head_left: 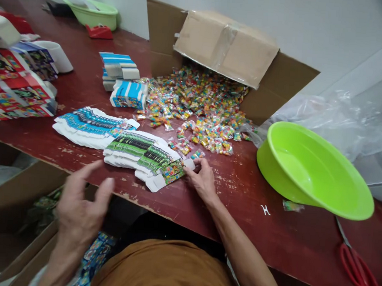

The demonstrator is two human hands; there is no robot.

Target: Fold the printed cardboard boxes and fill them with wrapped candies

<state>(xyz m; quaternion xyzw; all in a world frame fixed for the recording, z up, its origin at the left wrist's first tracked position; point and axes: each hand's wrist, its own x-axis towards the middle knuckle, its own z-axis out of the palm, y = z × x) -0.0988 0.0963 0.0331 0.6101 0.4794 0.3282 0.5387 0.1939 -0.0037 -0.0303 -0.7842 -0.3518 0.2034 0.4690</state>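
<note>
A fanned row of flat green cartons (134,150) lies near the front edge of the table. My right hand (203,178) pinches the white end flap of the rightmost green carton (172,171), which still overlaps the row. Over the table's edge, left of the row, my left hand (84,203) is raised with thumb and fingers apart and nothing in it. A similar fan of blue cartons (90,125) lies behind the green ones. Small clear packets of colourful candy (208,133) spread out just beyond my right hand.
A tipped cardboard box (224,45) spills candy packets at the back. To the right are a tilted green basin (307,168) and red-handled scissors (359,268). Bundled cartons (14,87) stand at left, with a red tape dispenser (99,31) behind. Open boxes (23,201) sit below the table.
</note>
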